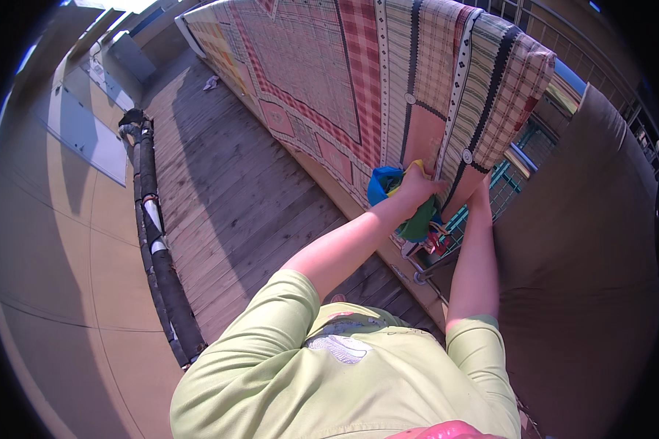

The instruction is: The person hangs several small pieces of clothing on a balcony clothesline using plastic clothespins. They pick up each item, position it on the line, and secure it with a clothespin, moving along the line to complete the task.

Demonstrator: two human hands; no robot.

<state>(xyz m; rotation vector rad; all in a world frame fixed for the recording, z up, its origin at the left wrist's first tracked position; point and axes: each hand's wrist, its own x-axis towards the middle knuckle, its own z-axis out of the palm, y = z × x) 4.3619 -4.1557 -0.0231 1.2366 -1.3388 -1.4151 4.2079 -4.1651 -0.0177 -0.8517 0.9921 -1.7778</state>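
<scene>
A patchwork quilt (313, 71) in plaid, striped and pink fabric hangs over the railing before me. My left hand (420, 186) is at its lower near part, closed around a bundle of blue, green and yellow fabric (417, 222). Fingertips of that hand also rest against the quilt's striped part. At the quilt's near right edge is my right hand (482, 192), with its fingers hidden behind the cloth, so its grip cannot be made out. Small red and white pieces, too unclear to name, dangle below the bundle.
Grey wooden decking (236, 186) runs along the railing's left side. Black-wrapped pipes (151, 214) lie along the beige wall (60, 274). Dark brown cloth (576, 263) hangs close on my right. A small pale cloth (211, 83) lies on the far decking.
</scene>
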